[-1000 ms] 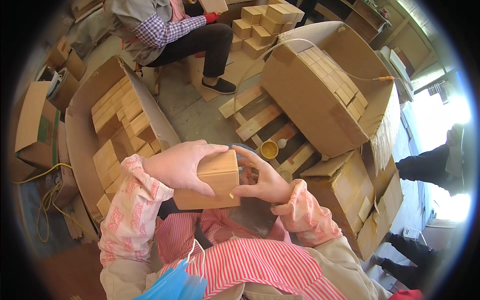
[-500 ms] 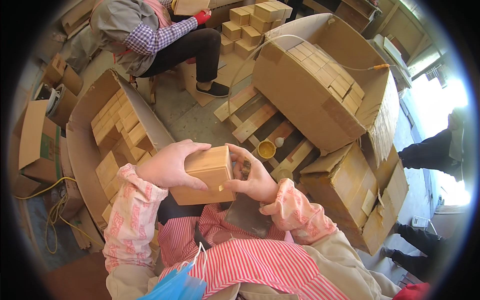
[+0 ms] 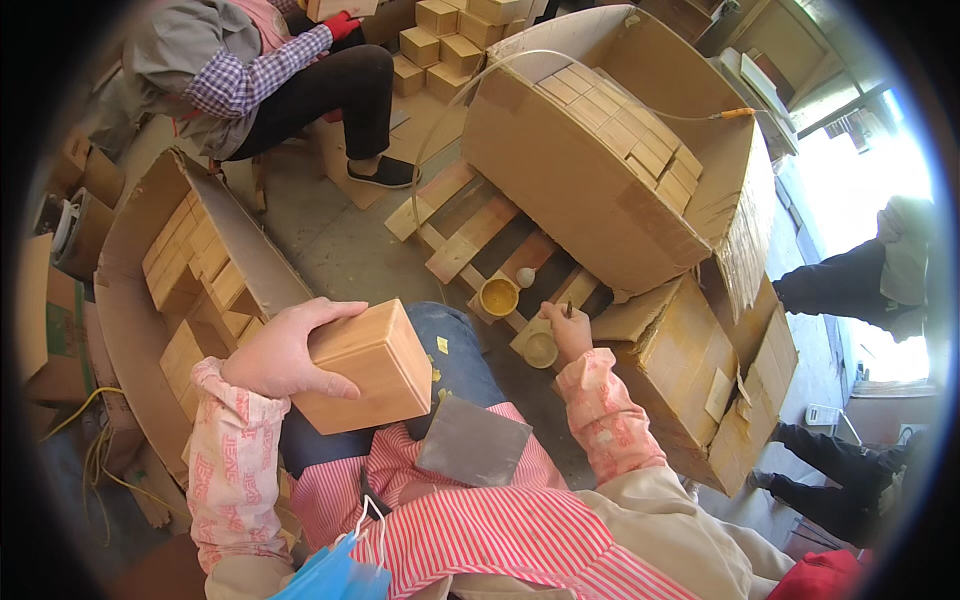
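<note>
My left hand (image 3: 285, 350) grips a smooth, pale wooden box (image 3: 370, 372) above my lap, thumb on its near side and fingers over the far edge. My right hand (image 3: 570, 332) is closed beside a small pale round dish (image 3: 540, 350) at the pallet's corner. A thin dark tip pokes up from its fingers; the rest of what it holds is hidden. A round tub with yellow contents (image 3: 499, 298) stands just left of that hand. Across my striped apron lies a dark grey square sheet (image 3: 475, 442), and small yellowish scraps stick to my trouser leg.
A large carton (image 3: 580, 170) of wooden boxes sits on a slatted pallet (image 3: 470, 240). Another carton (image 3: 130, 260) with boxes stands at left, a stained carton (image 3: 690, 370) at right. A seated co-worker (image 3: 230, 90) holds a box at upper left. Yellow cord (image 3: 100, 455) lies lower left.
My right hand has left the box and moved right, down to the small dish. The left hand alone now holds the box, tilted differently. The grey sheet on my lap is more exposed.
</note>
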`<state>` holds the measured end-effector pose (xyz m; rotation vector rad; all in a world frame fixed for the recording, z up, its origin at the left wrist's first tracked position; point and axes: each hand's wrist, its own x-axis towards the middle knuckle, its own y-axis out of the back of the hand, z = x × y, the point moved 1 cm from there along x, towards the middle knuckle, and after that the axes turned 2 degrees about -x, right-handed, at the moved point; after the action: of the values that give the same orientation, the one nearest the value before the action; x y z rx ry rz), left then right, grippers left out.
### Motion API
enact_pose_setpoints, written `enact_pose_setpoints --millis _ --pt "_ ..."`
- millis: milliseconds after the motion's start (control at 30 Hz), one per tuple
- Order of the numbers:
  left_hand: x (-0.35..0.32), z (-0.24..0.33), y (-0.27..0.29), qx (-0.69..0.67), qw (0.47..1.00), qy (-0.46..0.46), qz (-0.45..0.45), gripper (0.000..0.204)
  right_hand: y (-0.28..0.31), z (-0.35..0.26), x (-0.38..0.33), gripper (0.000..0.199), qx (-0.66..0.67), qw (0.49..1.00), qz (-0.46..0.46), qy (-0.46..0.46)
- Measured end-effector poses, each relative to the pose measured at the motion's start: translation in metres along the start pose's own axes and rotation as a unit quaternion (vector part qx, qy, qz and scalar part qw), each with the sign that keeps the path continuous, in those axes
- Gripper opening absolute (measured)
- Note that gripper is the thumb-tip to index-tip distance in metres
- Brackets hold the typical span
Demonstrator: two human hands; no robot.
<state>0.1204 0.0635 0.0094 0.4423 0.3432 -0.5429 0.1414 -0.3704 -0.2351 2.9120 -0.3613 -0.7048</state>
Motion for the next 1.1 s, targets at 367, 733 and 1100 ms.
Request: enact_pose_setpoints --millis 367,733,1100 --pt "0.016 -0.014 0.013 -0.019 0.999 0.000 -0.038 0.103 -0.038 0.115 0.142 0.065 -0.130 0.981 0.123 0.078" --pt "0.035 -0.010 0.022 0.048 0.988 -0.007 -0.143 0.099 -0.030 -0.006 0.075 0.023 0.023 0.980 -0.020 0.195" --pt "0.037 -0.001 0.017 0.048 0.986 0.015 -0.159 0.099 -0.032 -0.177 -0.113 0.033 -0.070 0.896 -0.437 0.030"
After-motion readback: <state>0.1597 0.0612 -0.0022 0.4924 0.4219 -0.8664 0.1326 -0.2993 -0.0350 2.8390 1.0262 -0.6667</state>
